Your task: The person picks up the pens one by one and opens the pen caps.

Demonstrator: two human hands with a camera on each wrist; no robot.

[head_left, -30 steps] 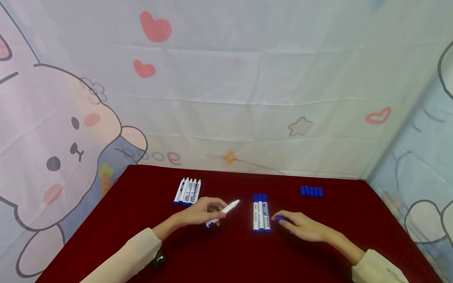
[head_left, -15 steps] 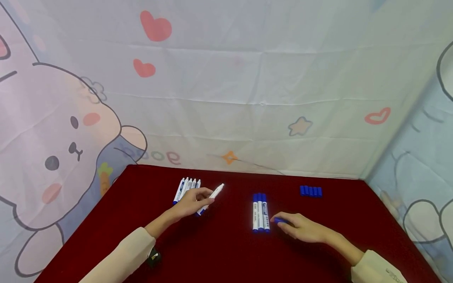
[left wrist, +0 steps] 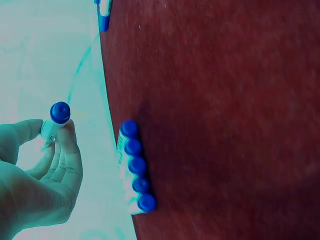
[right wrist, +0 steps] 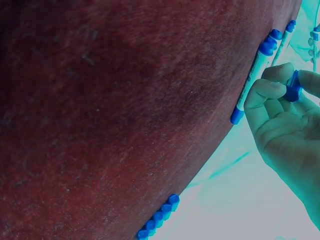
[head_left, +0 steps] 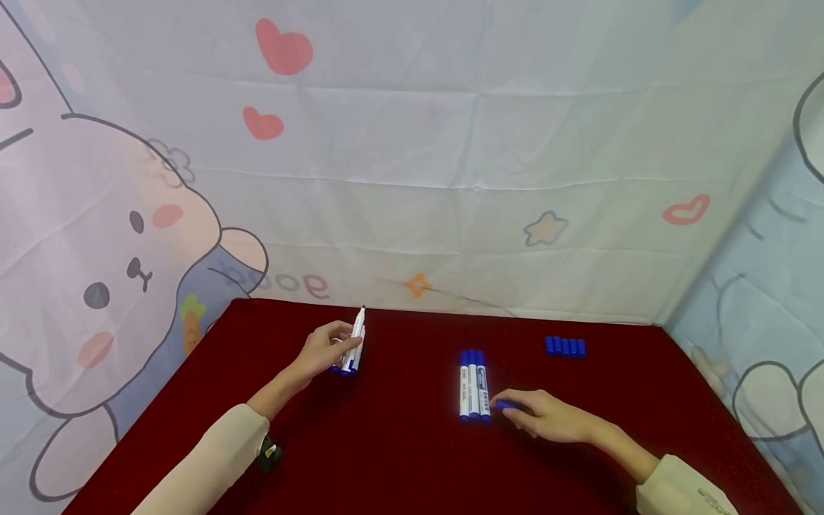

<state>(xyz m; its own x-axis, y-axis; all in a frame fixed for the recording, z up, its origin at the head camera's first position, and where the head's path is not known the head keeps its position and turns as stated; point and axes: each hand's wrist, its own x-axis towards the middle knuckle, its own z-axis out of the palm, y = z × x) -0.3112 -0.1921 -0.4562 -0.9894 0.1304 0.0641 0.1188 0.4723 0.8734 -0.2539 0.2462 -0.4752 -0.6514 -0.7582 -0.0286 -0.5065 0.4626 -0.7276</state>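
My left hand (head_left: pixel 325 349) pinches an uncapped white marker (head_left: pixel 356 330) between thumb and fingers, its dark tip pointing up and away. In the left wrist view, the held marker's blue end (left wrist: pixel 60 113) faces the camera, apart from a row of white markers (left wrist: pixel 136 166). That row is largely covered by the left hand in the head view. A blue marker cap (head_left: pixel 506 405) is pinched in my right hand (head_left: pixel 555 417), just right of three capped markers (head_left: pixel 473 392) lying side by side. The right wrist view shows this cap (right wrist: pixel 293 89) between thumb and fingers.
Several loose blue caps (head_left: pixel 565 347) lie in a row at the back right of the red-covered table (head_left: pixel 399 443). A pale printed cloth (head_left: pixel 476 214) hangs behind the table's back edge. A small dark object (head_left: pixel 269 453) sits by the left sleeve.
My left hand has moved left and back with the uncapped marker, which has turned more upright and now overlaps the marker row. The right hand stays nearly still with the cap.
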